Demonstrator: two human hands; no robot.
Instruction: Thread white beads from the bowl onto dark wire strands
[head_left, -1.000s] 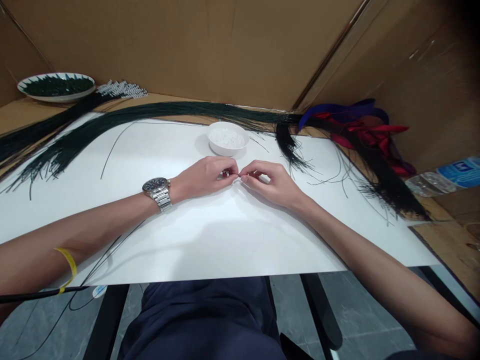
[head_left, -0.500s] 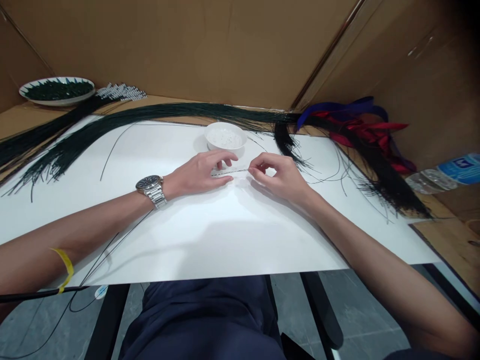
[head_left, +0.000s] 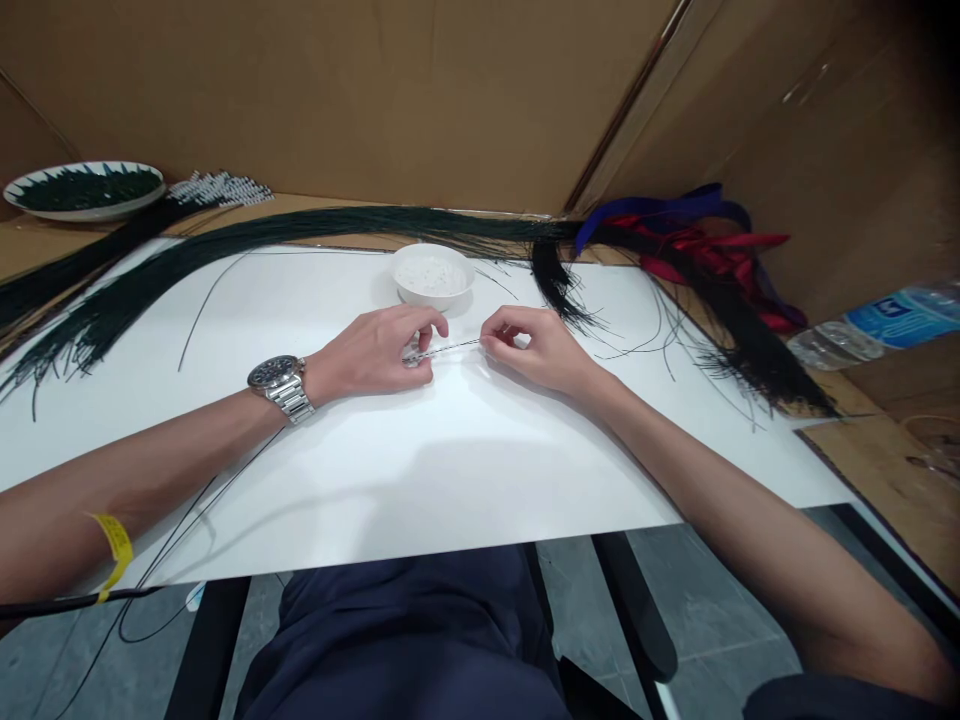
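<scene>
A thin dark twisted strand [head_left: 454, 347] runs between my two hands, low over the white board. My right hand [head_left: 536, 345] pinches its right end between thumb and forefinger. At the strand's other end, my left hand [head_left: 382, 350], with a steel watch on the wrist, has its thumb and forefinger apart and curved around the strand; small pale bits show between them, too small to name. Just behind my hands stands a white bowl [head_left: 433, 277] with small white pieces in it. Two long dark threads come out from under my left forearm and hang over the front edge.
Long dark fibre bundles [head_left: 337, 220] stretch along the back of the white board [head_left: 450, 480]. A patterned dish [head_left: 86, 212] of dark green pieces sits at back left, beside black-and-white tips [head_left: 221, 188]. Red ribbon [head_left: 697, 250], blue ribbon [head_left: 660, 207] and a bottle [head_left: 892, 318] lie at right.
The whole view has shifted, so most things appear a little further left. My left fingers have curled inward, with the pale bits now showing between them. My right hand keeps its pinch.
</scene>
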